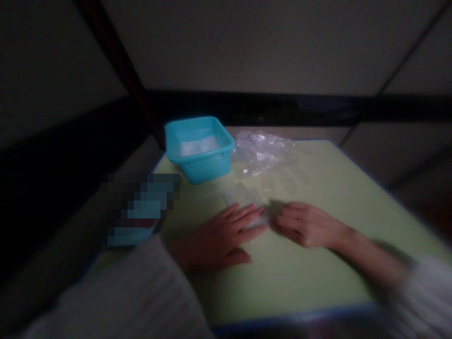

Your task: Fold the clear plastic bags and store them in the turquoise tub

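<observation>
My left hand lies flat on the pale green table, fingers stretched out and resting on the near end of a small clear flat packet. My right hand is beside it, its fingers curled and pinched together at the packet's right edge; the frame is too dim and blurred to show what they grip. Both arms wear pale sleeves.
A turquoise plastic tub with something whitish inside stands at the table's far left corner. A crumpled heap of clear plastic bags lies right of it. A blurred-out patch covers the table's left edge. Dark walls surround the table.
</observation>
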A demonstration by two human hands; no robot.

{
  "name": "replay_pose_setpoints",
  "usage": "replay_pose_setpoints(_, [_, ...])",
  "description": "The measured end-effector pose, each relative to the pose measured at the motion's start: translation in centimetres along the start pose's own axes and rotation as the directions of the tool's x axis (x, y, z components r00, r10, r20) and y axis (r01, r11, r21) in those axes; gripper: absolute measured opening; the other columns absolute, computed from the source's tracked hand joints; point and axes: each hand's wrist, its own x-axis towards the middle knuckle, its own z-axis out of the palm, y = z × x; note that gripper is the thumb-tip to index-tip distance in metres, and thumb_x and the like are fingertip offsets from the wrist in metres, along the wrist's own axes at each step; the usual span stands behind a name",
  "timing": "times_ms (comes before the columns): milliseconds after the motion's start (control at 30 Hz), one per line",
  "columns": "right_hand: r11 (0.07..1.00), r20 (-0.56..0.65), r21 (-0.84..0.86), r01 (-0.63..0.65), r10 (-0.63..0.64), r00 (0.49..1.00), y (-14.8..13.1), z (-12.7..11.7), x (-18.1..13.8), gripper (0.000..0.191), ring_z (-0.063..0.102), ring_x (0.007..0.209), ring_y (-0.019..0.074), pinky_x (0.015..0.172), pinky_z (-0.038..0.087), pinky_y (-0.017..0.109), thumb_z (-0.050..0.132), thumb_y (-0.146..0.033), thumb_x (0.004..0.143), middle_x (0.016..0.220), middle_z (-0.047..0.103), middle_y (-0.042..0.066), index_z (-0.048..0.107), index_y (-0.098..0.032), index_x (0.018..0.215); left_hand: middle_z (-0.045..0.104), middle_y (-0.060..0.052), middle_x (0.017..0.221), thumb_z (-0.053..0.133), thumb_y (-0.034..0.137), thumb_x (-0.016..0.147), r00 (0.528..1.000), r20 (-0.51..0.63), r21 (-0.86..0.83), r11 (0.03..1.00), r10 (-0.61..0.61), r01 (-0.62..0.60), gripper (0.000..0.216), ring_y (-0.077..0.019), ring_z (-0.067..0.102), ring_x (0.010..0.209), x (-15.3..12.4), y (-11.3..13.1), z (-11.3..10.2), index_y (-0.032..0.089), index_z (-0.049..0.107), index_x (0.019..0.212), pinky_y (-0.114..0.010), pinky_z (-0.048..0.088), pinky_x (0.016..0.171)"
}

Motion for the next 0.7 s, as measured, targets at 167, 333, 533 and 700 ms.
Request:
replay_pose_setpoints(167, [1.0, 0.026, 0.018, -0.014, 0.014, 1.0, 0.05, 0.08, -0.12, 0.032, 0.048, 0.061, 0.0144, 0.061, 0.038, 0.03, 0.035, -0.012, 0.097, 0.065, 0.057, 0.002, 0.059, -0.015, 0.076, 0.022, -0.014, 0.153, 0.034, 0.057, 0.093, 1.0, 0.0, -0.007, 1.0, -0.008, 0.008, 0.067, -0.0308, 0.013, 0.142, 0.03, 0.01, 0.08, 0.017, 0.026, 0.146, -0.051, 0.012, 0.113])
replay_pose_setpoints(333, [1.0, 0.05, 0.011, -0.009, 0.009, 0.999, 0.15, 0.22, -0.18, 0.035, 0.049, 0.062, 0.0144, 0.063, 0.039, 0.03, 0.032, -0.013, 0.098, 0.065, 0.056, 0.002, 0.06, -0.015, 0.077, 0.021, -0.014, 0.153, 0.035, 0.057, 0.093, 1.0, 0.01, 0.001, 1.0, -0.01, 0.01, 0.067, -0.0304, 0.012, 0.142, 0.06, 0.07, -0.04, 0.019, 0.025, 0.146, -0.051, 0.01, 0.114])
replay_pose_setpoints(533, [0.999, 0.025, 0.035, -0.023, 0.022, 0.999, 0.28, 0.32, -0.24, 0.036, 0.049, 0.064, 0.0147, 0.067, 0.04, 0.03, 0.032, -0.014, 0.099, 0.065, 0.056, 0.002, 0.059, -0.015, 0.075, 0.021, -0.015, 0.153, 0.036, 0.058, 0.092, 1.0, 0.003, 0.007, 1.0, -0.01, 0.01, 0.068, -0.03, 0.012, 0.142, 0.06, 0.13, -0.13, 0.017, 0.025, 0.146, -0.049, 0.011, 0.114])
replay_pose_setpoints(700, [0.998, 0.063, 0.057, -0.021, 0.017, 0.998, 0.29, 0.31, -0.7, 0.034, 0.049, 0.067, 0.0153, 0.069, 0.04, 0.031, 0.034, -0.013, 0.098, 0.066, 0.056, 0.002, 0.059, -0.015, 0.075, 0.022, -0.017, 0.152, 0.031, 0.059, 0.093, 0.998, -0.053, 0.031, 0.999, -0.023, 0.024, 0.07, -0.0289, 0.014, 0.142, -0.09, -0.04, 0.01, 0.012, 0.023, 0.145, -0.048, 0.013, 0.114])
